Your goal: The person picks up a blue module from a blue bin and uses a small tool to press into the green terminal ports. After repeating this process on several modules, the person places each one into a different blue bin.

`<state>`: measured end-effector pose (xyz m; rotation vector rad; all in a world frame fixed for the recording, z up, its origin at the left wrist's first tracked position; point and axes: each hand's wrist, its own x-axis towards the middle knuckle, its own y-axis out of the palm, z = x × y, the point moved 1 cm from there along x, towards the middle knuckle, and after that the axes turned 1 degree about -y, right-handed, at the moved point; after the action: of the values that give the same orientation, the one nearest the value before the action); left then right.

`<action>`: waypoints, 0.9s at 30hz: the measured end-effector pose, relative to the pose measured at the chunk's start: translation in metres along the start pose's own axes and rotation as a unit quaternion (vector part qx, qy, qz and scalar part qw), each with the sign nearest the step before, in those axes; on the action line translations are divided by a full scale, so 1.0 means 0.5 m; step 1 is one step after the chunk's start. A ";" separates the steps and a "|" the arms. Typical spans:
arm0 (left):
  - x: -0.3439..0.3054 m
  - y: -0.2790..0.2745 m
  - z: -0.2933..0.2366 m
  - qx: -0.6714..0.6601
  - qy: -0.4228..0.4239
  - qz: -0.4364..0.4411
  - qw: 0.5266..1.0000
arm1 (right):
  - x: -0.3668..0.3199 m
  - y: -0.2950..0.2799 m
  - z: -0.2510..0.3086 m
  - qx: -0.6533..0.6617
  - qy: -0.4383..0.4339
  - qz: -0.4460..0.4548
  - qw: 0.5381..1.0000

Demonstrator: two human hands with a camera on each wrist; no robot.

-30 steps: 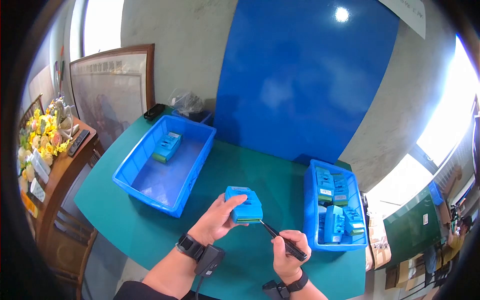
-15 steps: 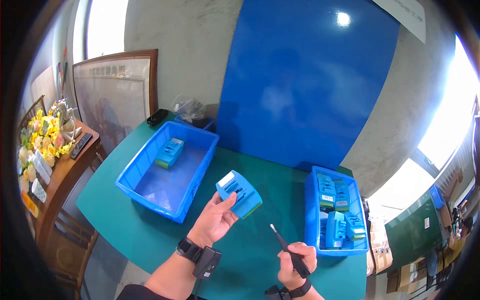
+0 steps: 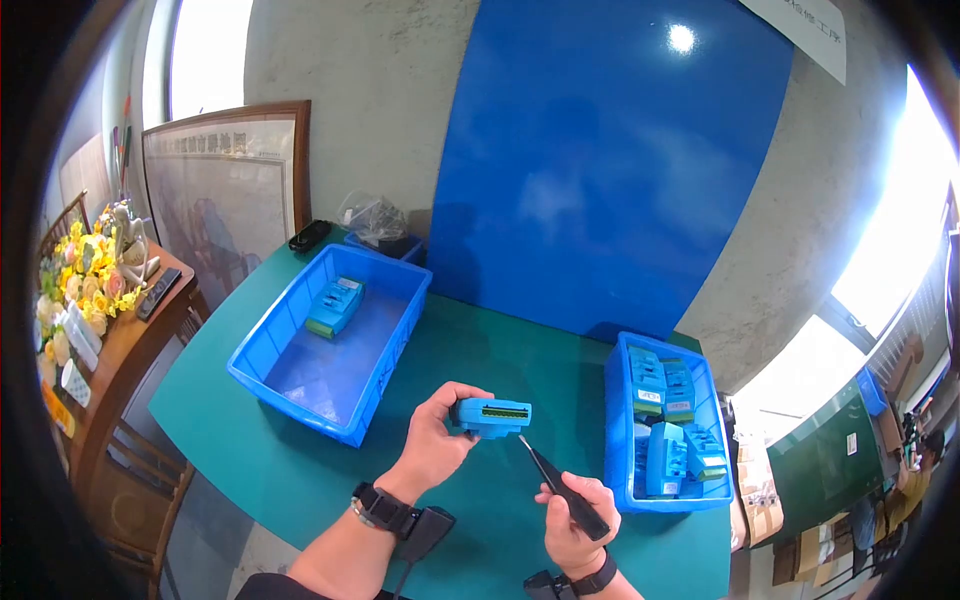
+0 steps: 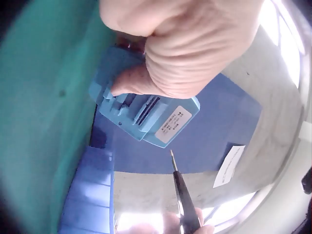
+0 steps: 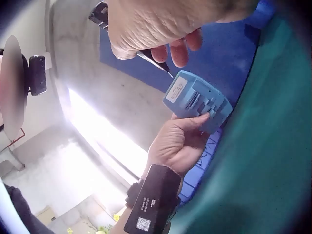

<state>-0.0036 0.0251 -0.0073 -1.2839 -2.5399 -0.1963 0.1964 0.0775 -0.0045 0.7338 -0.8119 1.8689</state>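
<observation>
My left hand [image 3: 437,437] grips a blue plastic module [image 3: 492,416] by its left end, its side with a dark slot and green strip facing the head camera. In the left wrist view the thumb lies across the ribbed face of the module [image 4: 146,117], beside a white label. My right hand [image 3: 580,525] holds a black pen-like tool [image 3: 566,492] with a thin metal tip. That tip is close to the module's right end; whether it touches cannot be told. The right wrist view shows the tool [image 5: 155,59] near the labelled end of the module [image 5: 197,100].
A blue bin [image 3: 345,428] at the left holds a blue module [image 3: 335,306]. Several similar modules [image 3: 666,458] lie in another blue bin [image 3: 668,503] at the right. Both stand on a green table [image 3: 480,345]. Behind are a small bin with a plastic bag [image 3: 375,218] and a blue board [image 3: 610,150].
The left hand has turned the module from its labelled face to its slotted side and lowered it. The tool has moved left, its tip now near the module.
</observation>
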 end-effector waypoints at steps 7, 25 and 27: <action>-0.007 0.003 -0.010 0.063 0.064 0.024 0.996 | -0.006 0.009 -0.001 0.056 0.066 -0.074 0.994; -0.009 0.015 -0.017 0.161 0.166 0.012 0.973 | -0.008 0.007 -0.004 0.015 0.033 -0.041 0.998; -0.008 0.015 -0.012 0.167 0.164 0.005 0.972 | -0.005 0.007 -0.009 0.008 0.032 -0.038 0.999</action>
<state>0.0059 0.0248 -0.0031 -1.0372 -2.1721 0.0215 0.1933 0.0784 -0.0098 0.7026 -0.7202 1.8237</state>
